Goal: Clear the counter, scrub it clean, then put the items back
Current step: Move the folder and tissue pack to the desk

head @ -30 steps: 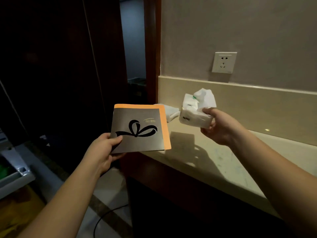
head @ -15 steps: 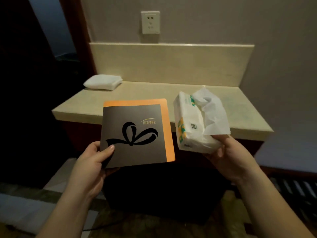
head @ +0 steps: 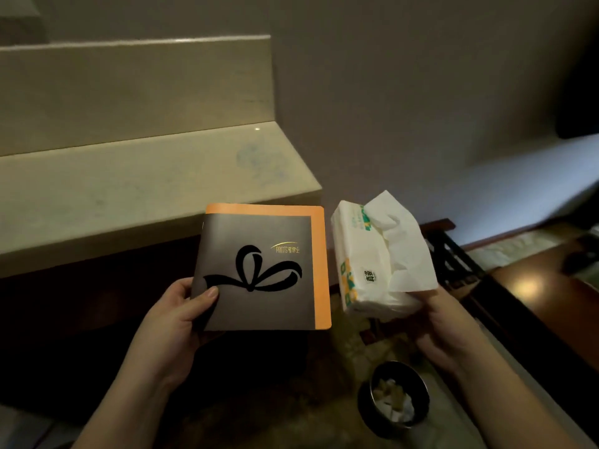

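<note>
Now both hands are full and lifted clear of the surface (head: 136,189), which lies up and to the left with a faint bluish smear near its right end. The left hand (head: 175,322) pinches the lower left corner of the grey and orange booklet (head: 262,267), thumb on the cover and fingers curled beneath, holding it flat and facing up. The right hand (head: 434,322) grips the tissue pack (head: 366,264) from below at its near end, with one loose tissue (head: 402,247) standing out of the top.

This looks like the clearing stage, with the two items being carried off to a resting place. To do it well, I would set both down somewhere dry and well apart from the surface, so the scrubbing cannot wet them. The dark furniture on the right seems a candidate, though the dim light hides much of it. Keep the pack upright so the loose tissue does not drag or fall, and steer it away from the small bin (head: 393,400) on the floor below. The booklet, held only at one corner, may droop, so a firmer hold helps.
</note>
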Available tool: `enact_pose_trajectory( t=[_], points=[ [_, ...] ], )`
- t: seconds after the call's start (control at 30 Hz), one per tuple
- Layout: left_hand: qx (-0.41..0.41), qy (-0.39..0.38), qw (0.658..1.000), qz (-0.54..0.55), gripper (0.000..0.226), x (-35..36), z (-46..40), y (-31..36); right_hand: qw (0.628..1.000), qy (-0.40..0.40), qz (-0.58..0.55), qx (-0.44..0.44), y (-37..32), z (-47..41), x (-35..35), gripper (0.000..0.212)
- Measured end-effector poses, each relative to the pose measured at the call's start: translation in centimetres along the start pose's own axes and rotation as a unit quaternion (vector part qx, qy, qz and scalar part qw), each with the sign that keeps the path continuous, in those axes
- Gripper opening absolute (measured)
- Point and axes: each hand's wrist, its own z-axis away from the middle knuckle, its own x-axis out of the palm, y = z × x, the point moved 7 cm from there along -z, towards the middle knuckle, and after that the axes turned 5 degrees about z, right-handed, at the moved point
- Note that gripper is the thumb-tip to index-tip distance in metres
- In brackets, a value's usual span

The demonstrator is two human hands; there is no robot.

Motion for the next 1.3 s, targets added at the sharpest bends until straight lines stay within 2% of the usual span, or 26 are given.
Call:
enact_pose_trajectory(
  t=[0.13, 0.27, 0.37, 0.47, 0.67, 0.8, 1.1, 1.3],
  points=[
    [-0.017, -0.060, 0.998, -0.026, 0.024, 9.3, -0.8, -3.2, 0.998, 0.056, -0.024, -0.016, -1.5, 1.3, -9.0, 0.047],
    [-0.043, -0.109, 0.992, -0.054, 0.037, 19.4, -0.6, -7.0, 0.992, 0.117, -0.046, -0.023, -3.5, 2.7, -18.3, 0.056],
    [-0.059, -0.131, 0.987, -0.073, 0.030, 26.3, -0.5, -10.1, 0.986, 0.155, -0.064, -0.020, -4.7, 3.6, -25.1, 0.056],
    [-0.076, -0.148, 0.982, -0.095, 0.020, 32.1, -0.6, -13.4, 0.977, 0.197, -0.080, -0.014, -5.6, 4.7, -31.2, 0.066],
    [-0.122, -0.189, 0.963, -0.146, 0.019, 42.6, 0.1, -19.6, 0.960, 0.263, -0.094, -0.001, -6.4, 7.7, -41.1, 0.048],
    [-0.156, -0.208, 0.950, -0.176, 0.022, 47.7, 0.6, -23.4, 0.947, 0.304, -0.103, 0.000, -6.1, 9.6, -45.9, 0.042],
    [-0.193, -0.256, 0.912, -0.258, 0.018, 55.7, -0.2, -29.1, 0.914, 0.376, -0.153, 0.022, -2.8, 12.1, -52.8, 0.059],
    [-0.200, -0.280, 0.890, -0.300, 0.017, 60.4, -3.1, -33.2, 0.893, 0.414, -0.168, 0.059, 0.1, 11.3, -55.9, 0.057]
  ],
)
